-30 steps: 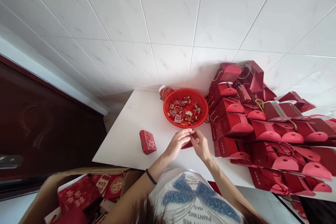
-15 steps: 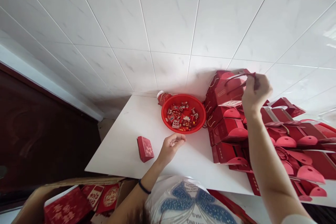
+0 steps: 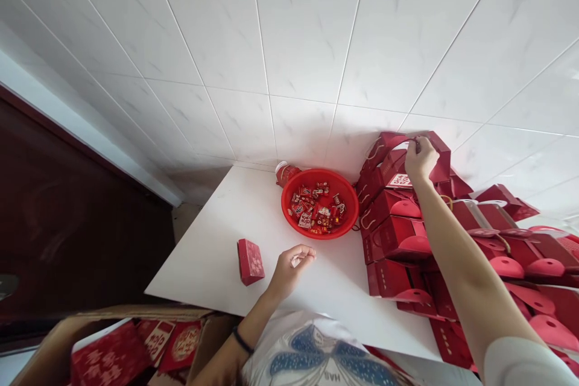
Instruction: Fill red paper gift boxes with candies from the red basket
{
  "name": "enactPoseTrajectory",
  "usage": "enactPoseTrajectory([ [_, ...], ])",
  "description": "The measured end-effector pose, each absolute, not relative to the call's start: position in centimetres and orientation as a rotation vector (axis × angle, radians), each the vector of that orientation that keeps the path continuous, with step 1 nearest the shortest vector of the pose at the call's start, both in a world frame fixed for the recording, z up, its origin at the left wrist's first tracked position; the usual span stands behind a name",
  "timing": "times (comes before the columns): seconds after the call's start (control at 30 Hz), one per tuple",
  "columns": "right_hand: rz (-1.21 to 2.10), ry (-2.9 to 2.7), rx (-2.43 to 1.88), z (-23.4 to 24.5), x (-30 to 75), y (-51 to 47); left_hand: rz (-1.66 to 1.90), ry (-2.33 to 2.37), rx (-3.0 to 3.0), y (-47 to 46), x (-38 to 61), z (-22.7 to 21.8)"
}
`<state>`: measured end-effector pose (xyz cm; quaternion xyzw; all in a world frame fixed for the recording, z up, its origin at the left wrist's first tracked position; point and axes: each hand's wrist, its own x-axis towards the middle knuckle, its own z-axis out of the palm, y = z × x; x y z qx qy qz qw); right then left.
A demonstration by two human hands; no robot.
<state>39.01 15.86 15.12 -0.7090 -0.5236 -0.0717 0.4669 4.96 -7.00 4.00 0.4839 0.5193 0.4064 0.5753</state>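
My right hand (image 3: 419, 158) reaches far out to the top of a pile of red gift boxes (image 3: 398, 226) and is closed on the topmost box (image 3: 384, 148) against the tiled wall. My left hand (image 3: 292, 265) hovers just above the white table (image 3: 217, 253), fingers loosely curled and apart, with nothing in it. A small flat red box (image 3: 250, 261) lies on the table left of that hand. A red bowl (image 3: 319, 204) full of wrapped sweets stands between the hands, next to the pile.
A small red jar (image 3: 284, 172) stands behind the bowl at the wall. A cardboard carton (image 3: 58, 353) with folded red boxes sits below the table's near left corner. A dark wooden door (image 3: 58, 211) is on the left.
A second ago both hands were together on a red box at the table's front. My right hand then carried it up and now presses it onto the top of the pile; the left drew back.
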Motion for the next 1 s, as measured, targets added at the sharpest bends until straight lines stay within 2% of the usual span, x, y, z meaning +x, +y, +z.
enactPoseTrajectory([
  [1.0, -0.238, -1.165, -1.708, 15.0, 38.5, 17.4, 0.836, 1.229, 1.381, -7.7, 5.6, 2.0],
])
